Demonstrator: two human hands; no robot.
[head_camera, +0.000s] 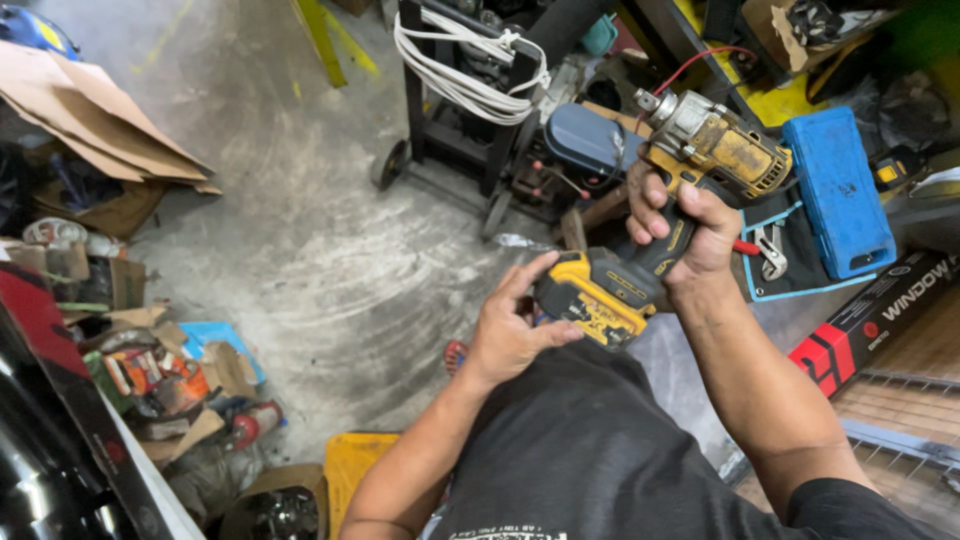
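The worn yellow impact wrench (690, 190), judged heavy and rigid, is clamped at its grip by the right hand (680, 225); its battery (590, 300) is pinched by the left hand (515, 325).

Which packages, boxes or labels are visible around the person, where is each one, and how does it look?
Long box: right edge, on the floor, slanted; black and red with white print.
Blue case: upper right, rectangular, plastic, closed.
Flattened cardboard: upper left, brown sheets.
Small packages: lower left, a crumpled heap, orange, red and brown.
Label on the tool's battery: between the left hand and right hand; yellow and black.
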